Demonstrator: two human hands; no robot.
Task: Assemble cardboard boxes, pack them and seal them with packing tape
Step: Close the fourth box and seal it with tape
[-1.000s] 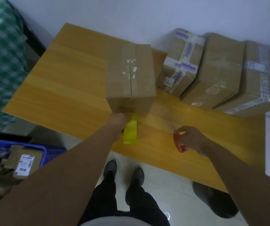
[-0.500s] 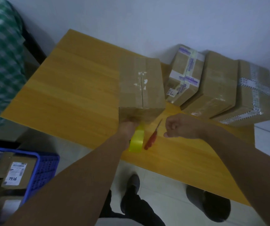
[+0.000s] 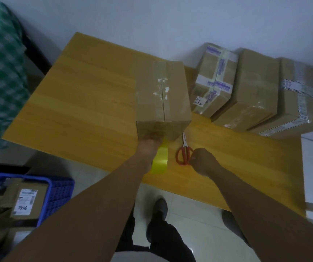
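Your left hand (image 3: 150,146) against near face of brown cardboard box (image 3: 163,97) on wooden desk (image 3: 76,110); yellow tape roll (image 3: 160,160) at wrist, grip hidden. Right hand (image 3: 202,160) curled on red-handled scissors (image 3: 183,155) just right, blades pointing far toward box

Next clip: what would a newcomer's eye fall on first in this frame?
The yellow tape roll stands out most, held by the left hand against the near face of the central cardboard box. Just right of it, red-handled scissors lie on the wooden table, the right hand curled at their handles. Three taped boxes lean along the wall at far right.
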